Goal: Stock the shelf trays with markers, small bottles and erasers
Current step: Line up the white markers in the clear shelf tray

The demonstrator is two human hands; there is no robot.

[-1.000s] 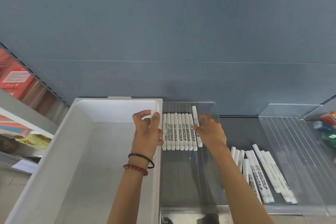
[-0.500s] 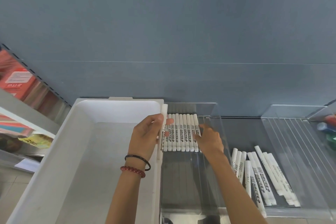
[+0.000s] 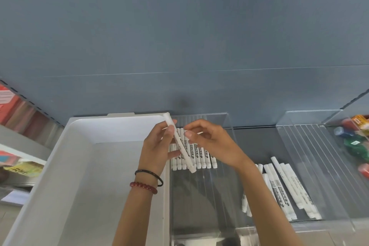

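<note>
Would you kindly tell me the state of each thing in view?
left hand: grips the held marker.
held marker: tilted above the marker row.
right hand: fingers curled, holding nothing.
marker row: neat, side by side in the clear tray.
loose markers: lying unevenly, right of the row.
white bin: nothing visible inside.

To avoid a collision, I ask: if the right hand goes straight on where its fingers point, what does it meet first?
Probably the marker held by the left hand; the right hand points left at it. Depth is unclear.
</note>
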